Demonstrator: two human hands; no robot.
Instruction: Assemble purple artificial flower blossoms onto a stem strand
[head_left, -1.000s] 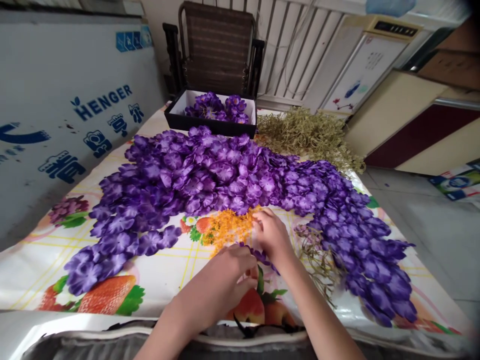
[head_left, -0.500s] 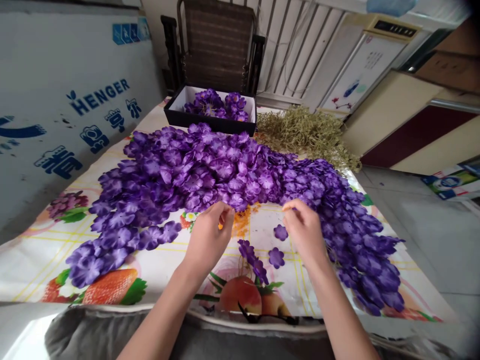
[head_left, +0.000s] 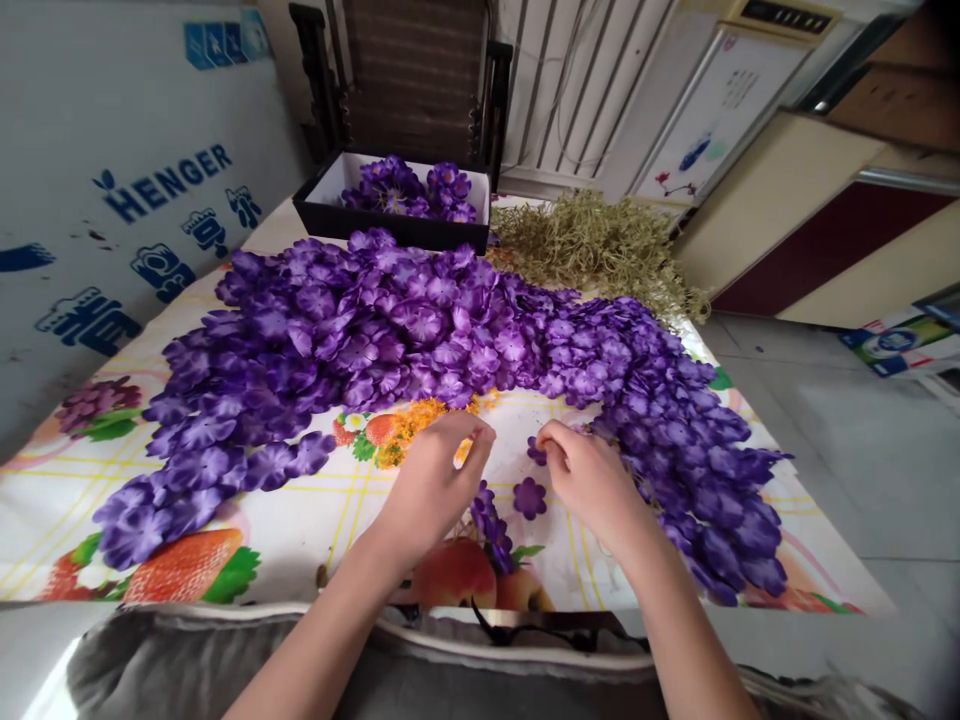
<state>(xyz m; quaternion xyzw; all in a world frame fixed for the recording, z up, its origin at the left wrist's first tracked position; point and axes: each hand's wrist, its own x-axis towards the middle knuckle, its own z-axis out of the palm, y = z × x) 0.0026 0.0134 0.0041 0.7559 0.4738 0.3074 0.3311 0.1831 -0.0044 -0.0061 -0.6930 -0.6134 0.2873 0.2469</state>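
A broad heap of purple fabric flowers (head_left: 390, 330) arcs across the fruit-print tablecloth (head_left: 300, 520). A small pile of orange bits (head_left: 409, 420) lies under the heap's near edge. My left hand (head_left: 435, 480) hovers just right of that pile, fingertips pinched together on something I cannot make out. My right hand (head_left: 589, 480) is curled beside it, fingers pinched at a loose purple flower (head_left: 535, 452). Another loose flower (head_left: 529, 497) and a short string of purple flowers (head_left: 491, 525) lie between my hands.
A black box (head_left: 390, 228) with purple flowers sits at the table's far end, before a dark chair (head_left: 409, 90). Dry yellowish-green stems (head_left: 600, 250) are piled at the far right. A white panel with blue lettering (head_left: 112, 200) stands along the left. Floor lies right.
Both hands left the flower string, spread apart to the heap's edge, then drew back toward each other. The view shifted, sliding the table leftward.
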